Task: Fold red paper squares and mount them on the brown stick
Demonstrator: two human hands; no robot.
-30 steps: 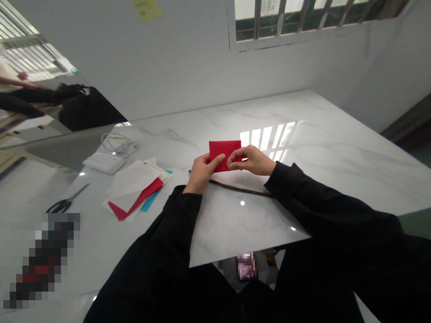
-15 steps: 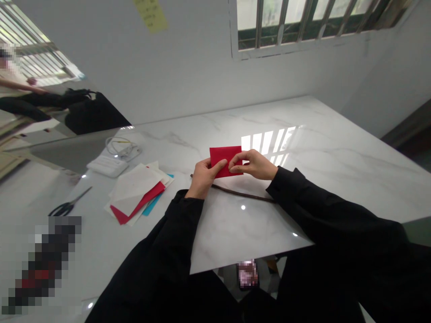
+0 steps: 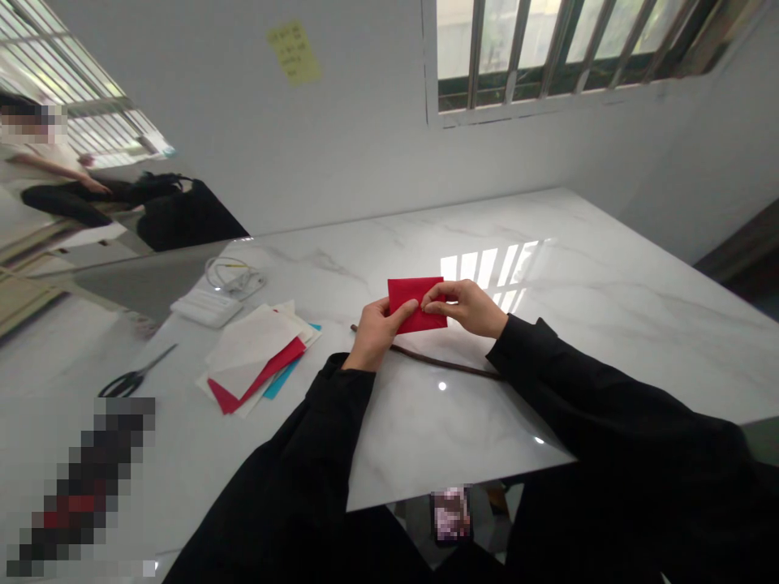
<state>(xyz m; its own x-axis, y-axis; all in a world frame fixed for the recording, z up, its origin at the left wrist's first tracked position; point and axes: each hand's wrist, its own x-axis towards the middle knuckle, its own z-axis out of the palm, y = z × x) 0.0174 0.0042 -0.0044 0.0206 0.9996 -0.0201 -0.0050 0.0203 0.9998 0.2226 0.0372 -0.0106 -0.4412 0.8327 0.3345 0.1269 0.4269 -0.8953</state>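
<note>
A small flat red envelope (image 3: pixel 402 290) is held up above the marble-patterned table (image 3: pixel 414 438). My left hand (image 3: pixel 377 328) grips its lower left side, with the thumb lying across the front. My right hand (image 3: pixel 466 307) is closed in a pinch, thumb and index fingertips against the middle of the envelope's face; whether they grip a flap there is too small to tell. On the table just below my hands lies a thin dark brown stick (image 3: pixel 444 362), partly hidden by my left hand and right sleeve.
To the left lies a loose pile of white, red and blue papers (image 3: pixel 249 349). Beyond it are a white box-shaped device (image 3: pixel 207 307) and a coiled cable (image 3: pixel 234 276). Scissors (image 3: pixel 137 377) rest further left, near a blurred-out dark object (image 3: pixel 85 487). A person (image 3: pixel 61 174) sits in the background.
The whole view has shifted slightly, so everything appears a little lower and further right. My hands keep nearly the same hold on the red envelope.
</note>
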